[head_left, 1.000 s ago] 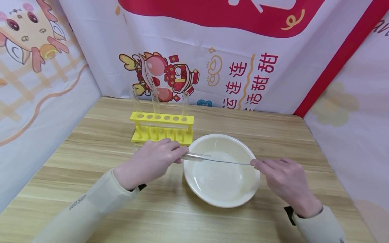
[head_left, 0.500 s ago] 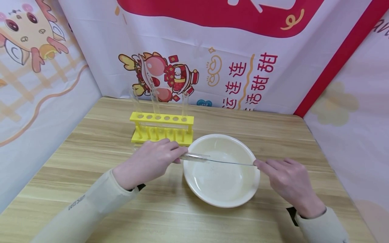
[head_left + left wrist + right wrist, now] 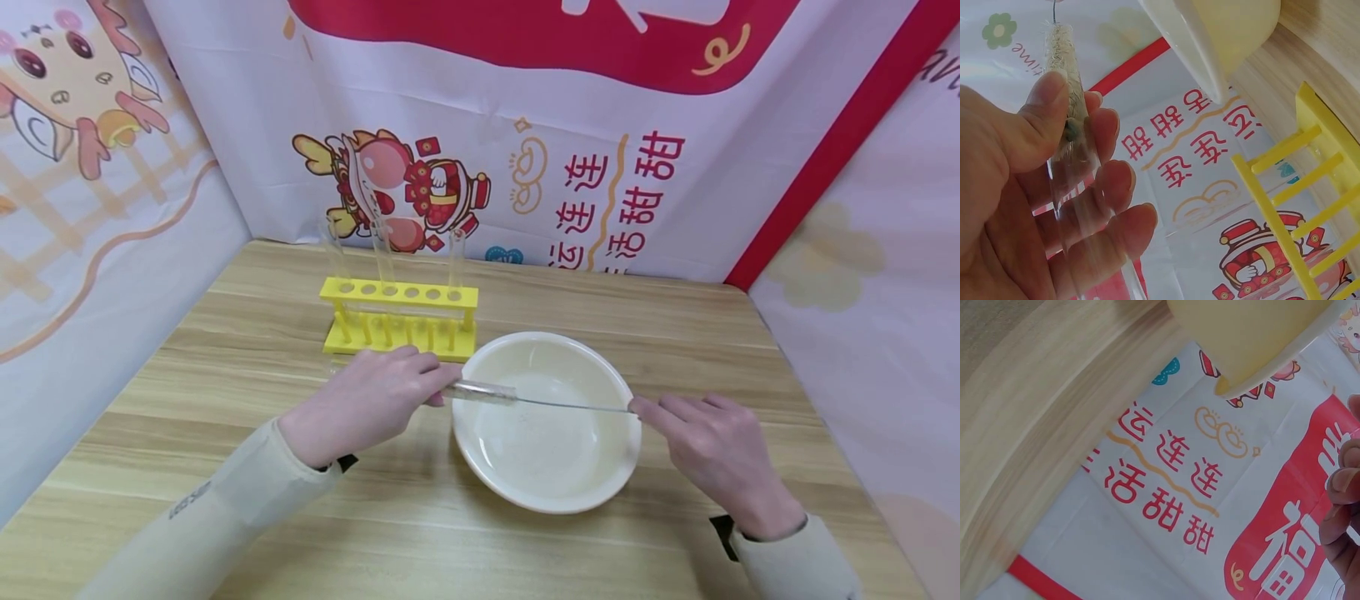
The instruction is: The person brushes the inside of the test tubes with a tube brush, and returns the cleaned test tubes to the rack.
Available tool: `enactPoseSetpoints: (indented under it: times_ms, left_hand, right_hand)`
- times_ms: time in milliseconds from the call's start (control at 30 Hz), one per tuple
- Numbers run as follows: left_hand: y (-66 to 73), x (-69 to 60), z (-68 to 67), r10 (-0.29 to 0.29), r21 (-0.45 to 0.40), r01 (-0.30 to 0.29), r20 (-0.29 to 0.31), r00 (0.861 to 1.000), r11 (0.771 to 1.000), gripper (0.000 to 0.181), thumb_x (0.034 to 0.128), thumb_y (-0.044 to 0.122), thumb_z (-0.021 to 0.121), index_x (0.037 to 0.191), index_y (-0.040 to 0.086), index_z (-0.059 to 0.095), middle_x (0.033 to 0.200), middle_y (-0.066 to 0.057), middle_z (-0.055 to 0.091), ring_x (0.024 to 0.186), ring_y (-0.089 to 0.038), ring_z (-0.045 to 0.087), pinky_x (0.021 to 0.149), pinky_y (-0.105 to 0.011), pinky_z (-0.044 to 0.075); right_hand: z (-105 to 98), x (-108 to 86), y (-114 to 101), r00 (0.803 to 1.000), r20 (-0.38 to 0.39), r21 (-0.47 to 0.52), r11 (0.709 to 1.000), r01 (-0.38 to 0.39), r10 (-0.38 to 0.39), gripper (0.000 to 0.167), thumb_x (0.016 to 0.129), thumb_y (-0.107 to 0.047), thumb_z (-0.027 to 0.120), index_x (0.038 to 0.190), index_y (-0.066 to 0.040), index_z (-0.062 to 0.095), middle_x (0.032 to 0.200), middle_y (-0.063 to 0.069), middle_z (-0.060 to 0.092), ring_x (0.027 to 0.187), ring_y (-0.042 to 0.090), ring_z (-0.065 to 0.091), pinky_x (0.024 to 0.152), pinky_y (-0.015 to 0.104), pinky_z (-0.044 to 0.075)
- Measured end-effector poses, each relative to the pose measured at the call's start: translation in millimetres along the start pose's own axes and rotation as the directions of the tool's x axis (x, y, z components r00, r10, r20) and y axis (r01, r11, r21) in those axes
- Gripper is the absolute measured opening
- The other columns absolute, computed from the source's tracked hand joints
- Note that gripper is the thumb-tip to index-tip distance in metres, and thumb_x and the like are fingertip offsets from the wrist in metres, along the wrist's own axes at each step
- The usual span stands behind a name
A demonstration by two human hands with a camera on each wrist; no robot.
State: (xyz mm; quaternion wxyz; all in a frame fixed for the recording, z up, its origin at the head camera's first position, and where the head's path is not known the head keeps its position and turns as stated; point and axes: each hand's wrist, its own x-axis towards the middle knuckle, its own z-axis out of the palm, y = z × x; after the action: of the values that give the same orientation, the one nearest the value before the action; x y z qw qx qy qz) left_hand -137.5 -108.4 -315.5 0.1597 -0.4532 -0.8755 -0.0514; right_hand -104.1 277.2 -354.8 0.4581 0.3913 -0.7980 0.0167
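Tabletop (image 3: 465,550), left hand (image 3: 367,402) gripping tube (image 3: 483,391), right hand (image 3: 712,446) pinching brush (image 3: 1060,53)

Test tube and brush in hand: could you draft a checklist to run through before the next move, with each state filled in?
1. Left hand has a grip on the test tube: ok, thumb and fingers hold it.
2. Brush bristles inside the tube: ok, they show through the glass near its mouth.
3. Right hand on the wire handle: ok, it pinches the far end.
4. Tube mouth above the bowl: ok in the head view.
5. Rack standing, its three tubes in their holes: ok.
6. Clear liquid in the bowl: cannot tell.
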Motion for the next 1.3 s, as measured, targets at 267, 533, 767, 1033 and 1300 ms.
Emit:
enactPoseSetpoints:
  times_ms: [267,533,767,1033,1300]
  left_hand:
    - [-3.7,1.0,7.6,-0.022,-0.019,0.023,0.062,0.998,1.000,0.033,0.0895,0.026,0.075,0.120,0.014,0.070,0.101,-0.002,0.071,0.081,-0.019,0.065,0.058,-0.027,0.052]
    - [-7.4,2.1,13.7,-0.043,-0.051,0.050,0.128,0.991,0.997,0.035,0.0886,0.025,0.076,0.122,0.017,0.070,0.107,-0.002,0.072,0.085,-0.018,0.066,0.060,-0.026,0.051]
    - [-8.3,4.4,16.7,-0.080,-0.074,0.094,0.175,0.981,0.993,0.036,0.0897,0.021,0.075,0.125,0.019,0.069,0.109,0.000,0.072,0.090,-0.018,0.066,0.066,-0.028,0.054]
    - [-20.6,0.7,16.2,-0.168,0.073,0.156,0.214,0.962,0.985,0.029,0.0847,0.010,0.079,0.112,0.018,0.072,0.091,-0.002,0.069,0.078,-0.020,0.062,0.058,-0.029,0.050]
    - [-17.5,1.4,11.7,-0.072,0.197,0.053,0.094,0.993,0.979,0.033,0.0793,0.010,0.084,0.110,0.015,0.074,0.095,-0.008,0.068,0.080,-0.024,0.059,0.064,-0.033,0.055]
  right_hand:
    - [2,-9.9,3,0.997,0.065,0.047,0.998,-0.041,0.038,0.048,0.088,0.007,0.032,0.089,-0.014,0.075,0.059,-0.002,0.058,0.041,0.009,0.038,0.036,0.025,0.027]
    - [8,-30.7,13,0.993,0.091,0.071,0.994,-0.079,0.072,0.052,0.086,0.005,0.031,0.093,-0.017,0.077,0.066,-0.002,0.066,0.041,0.011,0.041,0.036,0.025,0.026]
    - [8,-56.7,24,0.977,0.164,0.077,0.986,-0.147,0.133,0.043,0.096,-0.007,0.036,0.097,-0.020,0.078,0.076,-0.001,0.072,0.040,0.011,0.037,0.033,0.022,0.026]
    - [-8,-86.7,46,0.969,0.162,0.031,0.980,-0.195,0.187,0.047,0.107,-0.016,0.029,0.096,-0.015,0.075,0.080,0.005,0.073,0.055,0.026,0.066,0.036,0.037,0.044]
    - [-25,-90.5,53,0.957,0.193,-0.029,0.976,-0.216,0.217,0.044,0.108,-0.021,0.032,0.098,-0.018,0.075,0.072,-0.002,0.067,0.040,0.016,0.051,0.030,0.023,0.024]
